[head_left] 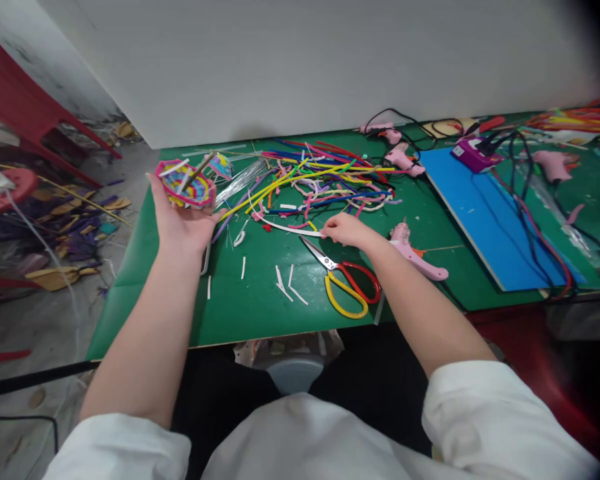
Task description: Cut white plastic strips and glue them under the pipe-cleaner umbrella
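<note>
My left hand [183,223] is raised over the left part of the green table [260,300], palm up, holding a small woven basket of coloured pipe cleaners [186,185] with loose white ends sticking out. My right hand [347,231] rests on the table, fingers pinched on the end of a long white pipe cleaner [285,227]. Just behind it lies a tangled pile of coloured pipe cleaners [325,177]. Scissors with red and yellow handles [343,279] lie open right beside my right wrist.
A pink glue gun [417,257] lies right of my right arm; more glue guns [403,159] and black cables sit at the back. A blue board [485,213] and a purple power strip [470,153] are at right. Short white offcuts [285,280] dot the table.
</note>
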A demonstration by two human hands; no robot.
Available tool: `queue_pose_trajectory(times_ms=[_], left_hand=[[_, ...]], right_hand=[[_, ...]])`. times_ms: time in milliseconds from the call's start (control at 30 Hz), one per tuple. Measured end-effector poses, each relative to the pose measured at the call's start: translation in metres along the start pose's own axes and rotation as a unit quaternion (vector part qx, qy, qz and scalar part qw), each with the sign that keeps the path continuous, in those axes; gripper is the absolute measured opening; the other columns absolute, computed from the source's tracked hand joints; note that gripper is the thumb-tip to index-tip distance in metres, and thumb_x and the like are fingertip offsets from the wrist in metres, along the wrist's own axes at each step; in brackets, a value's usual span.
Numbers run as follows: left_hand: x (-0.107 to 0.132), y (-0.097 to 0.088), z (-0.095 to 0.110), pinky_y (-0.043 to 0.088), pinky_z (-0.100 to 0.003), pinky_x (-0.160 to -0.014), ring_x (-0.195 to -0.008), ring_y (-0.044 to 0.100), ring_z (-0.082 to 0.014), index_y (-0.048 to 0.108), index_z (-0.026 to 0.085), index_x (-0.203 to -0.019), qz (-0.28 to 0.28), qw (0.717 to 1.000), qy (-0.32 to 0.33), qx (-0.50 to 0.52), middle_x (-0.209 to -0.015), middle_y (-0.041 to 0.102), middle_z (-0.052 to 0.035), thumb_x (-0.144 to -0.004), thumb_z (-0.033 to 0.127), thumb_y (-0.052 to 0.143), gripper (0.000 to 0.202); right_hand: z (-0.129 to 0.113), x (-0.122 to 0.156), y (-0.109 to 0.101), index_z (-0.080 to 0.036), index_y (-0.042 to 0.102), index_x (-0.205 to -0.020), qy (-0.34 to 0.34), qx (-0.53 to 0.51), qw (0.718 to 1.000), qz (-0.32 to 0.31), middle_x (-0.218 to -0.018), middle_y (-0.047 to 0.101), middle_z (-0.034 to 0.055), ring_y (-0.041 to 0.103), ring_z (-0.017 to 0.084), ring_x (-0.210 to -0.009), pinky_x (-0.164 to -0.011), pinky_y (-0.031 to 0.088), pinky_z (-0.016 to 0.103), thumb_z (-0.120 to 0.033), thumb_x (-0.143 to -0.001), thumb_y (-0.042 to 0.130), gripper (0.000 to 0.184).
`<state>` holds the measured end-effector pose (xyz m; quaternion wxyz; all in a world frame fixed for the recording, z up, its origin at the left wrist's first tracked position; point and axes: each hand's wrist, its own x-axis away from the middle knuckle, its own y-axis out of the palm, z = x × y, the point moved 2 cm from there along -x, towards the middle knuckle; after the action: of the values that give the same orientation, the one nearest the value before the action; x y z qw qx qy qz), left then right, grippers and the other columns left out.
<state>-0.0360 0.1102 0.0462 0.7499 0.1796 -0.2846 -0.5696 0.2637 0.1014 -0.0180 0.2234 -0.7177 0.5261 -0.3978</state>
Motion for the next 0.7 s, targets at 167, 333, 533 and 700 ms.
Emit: queue_pose_trajectory(times_ms=[167, 333, 533, 700], left_hand=[[0.005, 0.013, -0.02, 0.031, -0.051, -0.106, -0.115, 0.052, -0.0252, 0.061, 0.029, -0.097, -0.034, 0.999, -0.027, -0.002, -0.102, 0.068, -0.0017, -0.071, 0.073, 0.048, 0.053], [0.006, 0.037, -0.07, 0.039, -0.047, -0.097, -0.115, 0.053, -0.0265, 0.062, 0.023, -0.099, -0.076, 0.994, -0.082, 0.014, -0.1, 0.067, -0.005, -0.072, 0.071, 0.051, 0.056], [-0.003, 0.039, -0.107, 0.046, -0.04, -0.085, -0.11, 0.056, -0.0272, 0.064, 0.02, -0.096, -0.075, 0.986, -0.149, 0.011, -0.094, 0.068, -0.0065, -0.073, 0.068, 0.052, 0.054], [-0.008, 0.029, -0.114, 0.051, -0.037, -0.077, -0.088, 0.064, -0.0215, 0.065, 0.022, -0.093, -0.072, 0.987, -0.142, 0.012, -0.093, 0.068, -0.0067, -0.072, 0.068, 0.053, 0.052]], right_hand=[[-0.002, 0.005, 0.0, -0.019, 0.068, -0.067, -0.046, 0.069, 0.995, 0.047, -0.065, 0.067, 0.004, 0.056, 0.014, -0.056, -0.052, 0.038, 0.025, -0.031, -0.077, 0.06, 0.018], [-0.005, 0.009, 0.002, -0.021, 0.071, -0.075, -0.081, 0.111, 0.987, 0.083, -0.077, 0.07, 0.0046, 0.06, 0.017, -0.071, -0.06, 0.038, 0.026, -0.027, -0.076, 0.062, 0.011], [-0.004, 0.01, 0.007, -0.02, 0.072, -0.083, -0.102, 0.118, 0.982, 0.106, -0.077, 0.069, 0.0036, 0.061, 0.018, -0.073, -0.061, 0.038, 0.027, -0.023, -0.077, 0.063, 0.011], [0.0, 0.01, 0.008, -0.021, 0.071, -0.085, -0.126, 0.107, 0.978, 0.129, -0.084, 0.07, 0.0039, 0.061, 0.018, -0.079, -0.066, 0.039, 0.026, -0.022, -0.081, 0.059, 0.013]])
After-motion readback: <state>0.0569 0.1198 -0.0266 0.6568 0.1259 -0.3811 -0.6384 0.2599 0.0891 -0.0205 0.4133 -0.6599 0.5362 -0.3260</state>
